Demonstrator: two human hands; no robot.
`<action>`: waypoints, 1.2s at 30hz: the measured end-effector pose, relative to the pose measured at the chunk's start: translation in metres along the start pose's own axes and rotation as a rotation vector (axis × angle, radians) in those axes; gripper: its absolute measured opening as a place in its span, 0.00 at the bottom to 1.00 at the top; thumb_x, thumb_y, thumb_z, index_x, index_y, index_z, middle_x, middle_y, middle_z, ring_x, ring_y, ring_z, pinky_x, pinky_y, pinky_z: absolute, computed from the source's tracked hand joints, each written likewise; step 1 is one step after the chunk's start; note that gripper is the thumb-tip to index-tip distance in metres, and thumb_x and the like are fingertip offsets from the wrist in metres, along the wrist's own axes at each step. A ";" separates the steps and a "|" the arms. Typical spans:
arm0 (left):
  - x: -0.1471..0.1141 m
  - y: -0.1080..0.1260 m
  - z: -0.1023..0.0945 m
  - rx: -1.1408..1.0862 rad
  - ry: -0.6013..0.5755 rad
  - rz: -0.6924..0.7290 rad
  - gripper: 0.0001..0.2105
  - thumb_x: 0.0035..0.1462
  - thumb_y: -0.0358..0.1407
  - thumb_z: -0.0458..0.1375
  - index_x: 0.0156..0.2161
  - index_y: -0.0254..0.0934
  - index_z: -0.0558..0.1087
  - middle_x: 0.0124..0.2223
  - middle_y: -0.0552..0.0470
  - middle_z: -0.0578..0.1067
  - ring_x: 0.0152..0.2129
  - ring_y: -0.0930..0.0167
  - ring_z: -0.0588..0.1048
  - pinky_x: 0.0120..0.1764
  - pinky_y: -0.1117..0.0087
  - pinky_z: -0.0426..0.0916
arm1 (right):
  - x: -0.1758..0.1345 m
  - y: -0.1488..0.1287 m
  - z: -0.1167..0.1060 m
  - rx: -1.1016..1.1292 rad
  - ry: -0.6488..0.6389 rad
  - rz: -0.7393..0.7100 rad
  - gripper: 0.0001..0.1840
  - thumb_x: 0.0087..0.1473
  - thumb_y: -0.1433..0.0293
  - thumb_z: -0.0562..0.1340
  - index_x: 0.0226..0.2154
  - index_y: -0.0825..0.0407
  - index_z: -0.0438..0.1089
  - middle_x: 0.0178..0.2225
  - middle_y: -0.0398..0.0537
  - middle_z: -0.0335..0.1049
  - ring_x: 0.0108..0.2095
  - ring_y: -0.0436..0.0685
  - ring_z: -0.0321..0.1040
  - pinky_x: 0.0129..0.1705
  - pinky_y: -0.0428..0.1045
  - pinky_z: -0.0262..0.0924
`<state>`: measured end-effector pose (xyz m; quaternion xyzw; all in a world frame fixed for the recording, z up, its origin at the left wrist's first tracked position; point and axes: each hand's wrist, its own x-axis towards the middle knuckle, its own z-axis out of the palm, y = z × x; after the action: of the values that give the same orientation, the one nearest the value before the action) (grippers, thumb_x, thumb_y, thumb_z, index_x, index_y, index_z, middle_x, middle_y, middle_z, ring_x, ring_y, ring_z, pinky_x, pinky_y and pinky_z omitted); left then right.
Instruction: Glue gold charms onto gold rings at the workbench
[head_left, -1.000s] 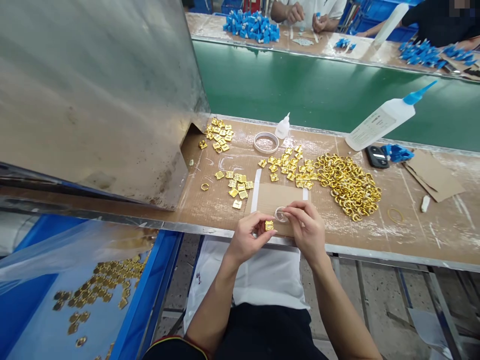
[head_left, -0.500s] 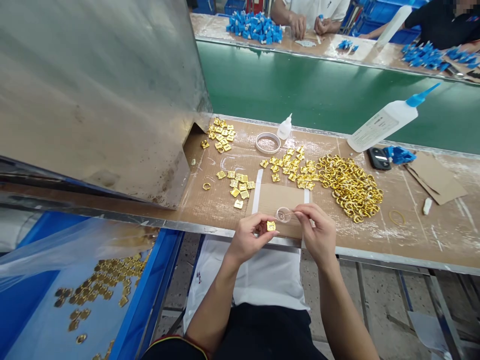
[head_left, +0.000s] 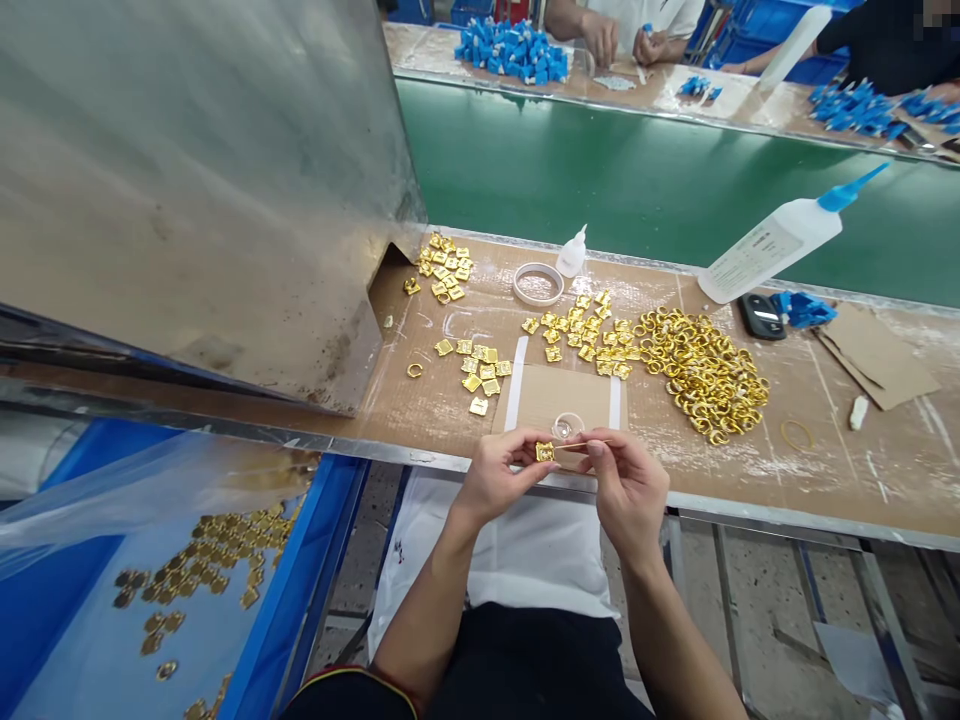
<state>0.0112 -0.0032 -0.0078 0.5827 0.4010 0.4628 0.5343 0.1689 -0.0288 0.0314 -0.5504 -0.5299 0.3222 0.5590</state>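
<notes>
My left hand (head_left: 499, 478) pinches a small square gold piece (head_left: 545, 452) between thumb and fingertips, its patterned face turned up. In my right hand (head_left: 631, 482) is a thin wooden stick (head_left: 576, 445), whose tip meets or nearly meets the gold piece. Just behind the fingers, a small clear round dish (head_left: 568, 417) rests on a cardboard pad (head_left: 544, 392) with white tape strips. Square gold pieces (head_left: 480, 368) lie loose to the left of the pad. More of them (head_left: 577, 325) lie behind it, beside a heap of gold rings (head_left: 705, 375).
A large metal housing (head_left: 202, 190) stands at left, above a blue bin (head_left: 300, 600) of gold pieces. Behind are a tape roll (head_left: 538, 284), a small dropper bottle (head_left: 572, 253) and a large blue-tipped bottle (head_left: 772, 250). Co-workers' hands (head_left: 600, 40) work beyond the green belt (head_left: 600, 150).
My right hand has brought the stick from the clear dish leftward and down to the gold piece. The gold piece has tilted slightly in my left hand.
</notes>
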 end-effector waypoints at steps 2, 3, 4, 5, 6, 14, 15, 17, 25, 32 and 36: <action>0.000 0.001 0.000 0.007 -0.005 0.007 0.14 0.54 0.40 0.69 0.41 0.31 0.81 0.30 0.49 0.79 0.23 0.76 0.74 0.28 0.78 0.73 | -0.003 0.001 0.002 0.004 -0.022 0.008 0.11 0.65 0.62 0.62 0.35 0.50 0.76 0.30 0.47 0.80 0.23 0.51 0.74 0.26 0.45 0.71; 0.000 0.001 -0.001 0.009 -0.008 0.008 0.14 0.54 0.40 0.68 0.41 0.31 0.81 0.31 0.49 0.80 0.23 0.76 0.74 0.28 0.78 0.73 | -0.004 0.002 0.002 -0.002 -0.029 0.012 0.11 0.65 0.62 0.62 0.35 0.50 0.76 0.30 0.47 0.80 0.23 0.52 0.74 0.26 0.46 0.71; 0.001 0.001 -0.001 0.012 -0.011 0.007 0.14 0.55 0.41 0.68 0.41 0.31 0.81 0.31 0.48 0.80 0.23 0.75 0.74 0.28 0.78 0.73 | -0.004 0.002 0.003 -0.012 -0.034 0.015 0.11 0.65 0.62 0.62 0.35 0.50 0.76 0.30 0.47 0.80 0.23 0.52 0.74 0.26 0.46 0.72; 0.001 0.002 -0.001 0.014 -0.013 0.005 0.14 0.55 0.41 0.68 0.41 0.31 0.81 0.31 0.48 0.80 0.23 0.75 0.75 0.28 0.77 0.73 | -0.004 0.003 0.003 -0.023 -0.036 0.014 0.11 0.65 0.63 0.62 0.35 0.51 0.76 0.30 0.47 0.81 0.23 0.52 0.75 0.26 0.46 0.72; 0.001 0.002 -0.001 0.015 -0.016 0.001 0.14 0.55 0.42 0.68 0.41 0.32 0.81 0.31 0.48 0.81 0.23 0.75 0.75 0.28 0.77 0.74 | -0.005 0.003 0.003 -0.034 -0.036 0.011 0.10 0.64 0.64 0.62 0.35 0.51 0.76 0.30 0.47 0.81 0.23 0.52 0.75 0.26 0.46 0.72; 0.000 0.001 -0.001 -0.009 -0.022 0.001 0.13 0.55 0.39 0.68 0.42 0.31 0.81 0.32 0.48 0.81 0.24 0.74 0.77 0.30 0.76 0.75 | -0.005 0.003 0.004 -0.132 -0.043 -0.044 0.07 0.63 0.68 0.62 0.35 0.50 0.77 0.31 0.47 0.82 0.26 0.55 0.78 0.28 0.47 0.74; 0.000 0.001 -0.001 -0.012 -0.024 -0.001 0.13 0.55 0.39 0.67 0.42 0.31 0.80 0.32 0.47 0.81 0.24 0.74 0.77 0.30 0.76 0.76 | -0.005 0.003 0.004 -0.143 -0.045 -0.052 0.07 0.63 0.69 0.62 0.35 0.50 0.77 0.31 0.47 0.82 0.26 0.55 0.78 0.29 0.47 0.74; -0.001 0.000 -0.001 -0.012 -0.026 -0.007 0.13 0.56 0.38 0.67 0.42 0.31 0.80 0.33 0.47 0.81 0.25 0.73 0.78 0.31 0.76 0.76 | -0.005 0.004 0.004 -0.162 -0.050 -0.074 0.07 0.63 0.70 0.62 0.35 0.49 0.77 0.31 0.46 0.82 0.28 0.56 0.79 0.29 0.47 0.73; -0.001 0.001 0.000 -0.004 -0.032 -0.006 0.15 0.57 0.41 0.67 0.43 0.30 0.80 0.34 0.45 0.82 0.26 0.73 0.78 0.32 0.74 0.77 | -0.005 0.006 0.002 -0.194 -0.058 -0.123 0.08 0.63 0.72 0.62 0.36 0.48 0.77 0.32 0.44 0.82 0.29 0.54 0.79 0.30 0.46 0.72; -0.001 0.000 0.000 0.013 -0.018 0.008 0.14 0.56 0.41 0.67 0.42 0.31 0.80 0.33 0.46 0.82 0.25 0.74 0.77 0.30 0.75 0.76 | -0.004 0.003 0.003 -0.189 -0.064 -0.117 0.08 0.63 0.72 0.61 0.35 0.48 0.77 0.31 0.46 0.82 0.28 0.55 0.79 0.29 0.47 0.73; -0.001 -0.001 0.000 0.013 -0.018 0.009 0.15 0.57 0.42 0.67 0.43 0.31 0.80 0.33 0.47 0.82 0.24 0.74 0.77 0.30 0.75 0.76 | -0.003 0.001 0.003 -0.205 -0.070 -0.130 0.09 0.63 0.72 0.60 0.35 0.48 0.76 0.31 0.45 0.81 0.28 0.55 0.78 0.28 0.47 0.73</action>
<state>0.0107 -0.0040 -0.0090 0.5919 0.3966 0.4575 0.5320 0.1659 -0.0306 0.0288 -0.5574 -0.6141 0.2484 0.5006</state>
